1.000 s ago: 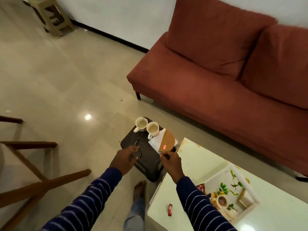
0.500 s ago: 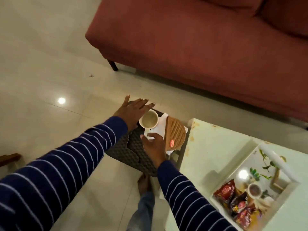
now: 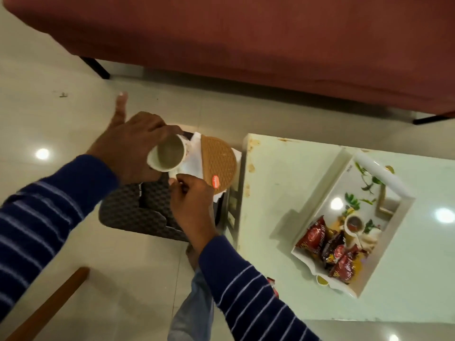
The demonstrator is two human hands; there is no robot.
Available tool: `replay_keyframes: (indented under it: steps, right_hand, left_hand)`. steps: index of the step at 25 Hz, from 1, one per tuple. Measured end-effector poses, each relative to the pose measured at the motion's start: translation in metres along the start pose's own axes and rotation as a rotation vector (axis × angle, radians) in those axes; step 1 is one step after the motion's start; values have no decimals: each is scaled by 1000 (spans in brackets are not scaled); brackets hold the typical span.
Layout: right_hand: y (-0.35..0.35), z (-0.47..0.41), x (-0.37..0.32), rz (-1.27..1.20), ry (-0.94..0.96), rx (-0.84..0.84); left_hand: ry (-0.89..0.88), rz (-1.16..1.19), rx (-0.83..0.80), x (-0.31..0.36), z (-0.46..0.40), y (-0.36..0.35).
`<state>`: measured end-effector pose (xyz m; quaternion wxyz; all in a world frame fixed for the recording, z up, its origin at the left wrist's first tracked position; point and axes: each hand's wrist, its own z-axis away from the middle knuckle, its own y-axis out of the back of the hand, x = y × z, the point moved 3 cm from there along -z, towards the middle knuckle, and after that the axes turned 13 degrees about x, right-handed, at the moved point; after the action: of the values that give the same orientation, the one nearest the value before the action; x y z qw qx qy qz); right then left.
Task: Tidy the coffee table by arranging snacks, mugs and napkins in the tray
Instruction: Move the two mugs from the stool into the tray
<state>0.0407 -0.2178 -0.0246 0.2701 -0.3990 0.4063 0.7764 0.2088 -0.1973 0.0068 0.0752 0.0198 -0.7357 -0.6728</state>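
Left hand (image 3: 130,146) grip curls round mug (image 3: 167,156); right hand (image 3: 190,195) pinches napkin (image 3: 190,163).

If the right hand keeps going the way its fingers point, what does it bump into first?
Probably the second mug, mostly hidden behind the fingers of the right hand, which curl at its rim beside the white napkins. Whether they already touch it is unclear from this single view.
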Motion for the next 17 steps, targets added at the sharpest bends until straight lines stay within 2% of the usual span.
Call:
replay_keyframes:
  steps: [3,7,11,17]
  right_hand:
    - [59,24,-12,-97,63,92]
    - [164,42,-6,-132,139,141]
    - [268,37,23,51,247,186]
    - [403,3,92,224,258,200]
  left_hand:
    - [69,23,174,32,10,37]
    - [222,239,223,131,4,62]
    - [376,527,251,235,-20,43]
    - [368,799,268,357,-77,-8]
